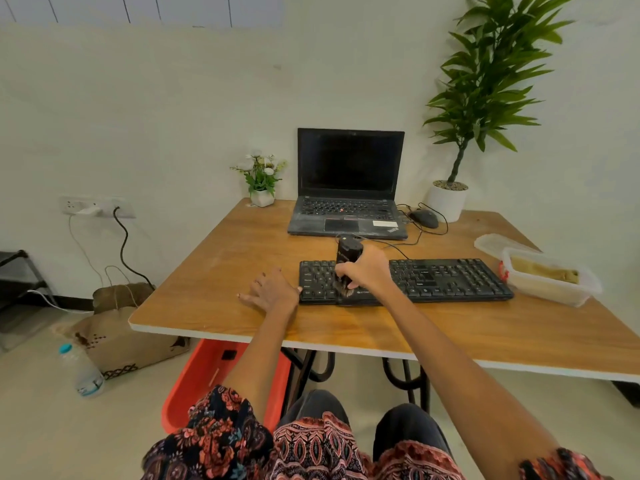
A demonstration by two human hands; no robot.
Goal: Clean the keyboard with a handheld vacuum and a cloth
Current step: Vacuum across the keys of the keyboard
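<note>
The right hand grips the vacuum upright on the keyboard; the left hand lies flat, fingers spread, on the desk.

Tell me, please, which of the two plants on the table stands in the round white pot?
The tall leafy plant at the far right corner, beside the mouse. The small flowering plant left of the laptop sits in a faceted pot.

Soft, even daylight fills the room; shadows under the bench stay faint. Wide-angle bending curves its edges, and corners look slightly smeared and soft.
</note>
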